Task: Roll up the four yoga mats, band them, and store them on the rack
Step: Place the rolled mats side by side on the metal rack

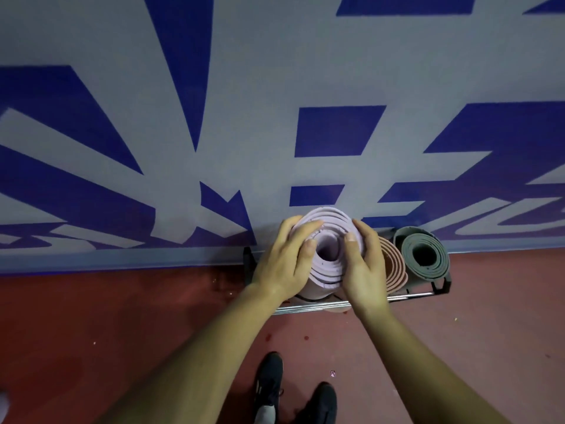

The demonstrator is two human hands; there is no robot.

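Observation:
A rolled lilac yoga mat [328, 223] stands on end in the low metal rack [409, 298] against the wall. My left hand [282, 264] grips its left side, thumb at the top rim beside the hollow core. My right hand [362, 264] grips its right side, thumb likewise at the top rim. To the right in the same rack stand a rolled pink mat [394, 267] and a rolled grey-green mat [425, 255], both upright and touching each other. I cannot see any band on the mats from this angle.
The rack sits on a red floor [122, 316] at the foot of a grey wall with blue shapes [336, 133]. My two black shoes [293, 390] stand just in front of the rack. Small specks litter the floor.

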